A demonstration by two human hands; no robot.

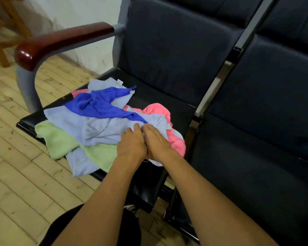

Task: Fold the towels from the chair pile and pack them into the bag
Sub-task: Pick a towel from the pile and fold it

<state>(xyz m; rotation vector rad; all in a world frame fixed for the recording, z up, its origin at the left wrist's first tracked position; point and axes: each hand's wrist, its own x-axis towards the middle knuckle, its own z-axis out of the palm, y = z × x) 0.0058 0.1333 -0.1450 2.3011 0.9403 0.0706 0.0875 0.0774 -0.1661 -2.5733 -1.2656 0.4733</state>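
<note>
1. Both bare forearms reach forward from the bottom edge, side by side, toward the chair seat (167, 96).
2. The left hand (131, 143) lies palm down on the pale blue towel (103, 125). Its fingers look fairly straight, tips pressed into the cloth; whether its grip holds a fold I cannot tell.
3. The right hand (156, 141) touches the left along its inner edge, also palm down on the same pale blue towel, fingers extended; its grip likewise cannot be told, since the fingertips sink into the fabric.
4. Just right of the hands, a pink towel (174, 141) bunches at the pile's right edge.
5. Left of the hands, a light green towel (59, 141) hangs over the seat's front edge, under the pale blue one.
6. Farther back, a dark blue towel (100, 103) lies crumpled on top of the pile.
7. Beyond the pile stands the dark backrest, with a wooden armrest (60, 39) on the left above the wood floor (16, 174).
</note>
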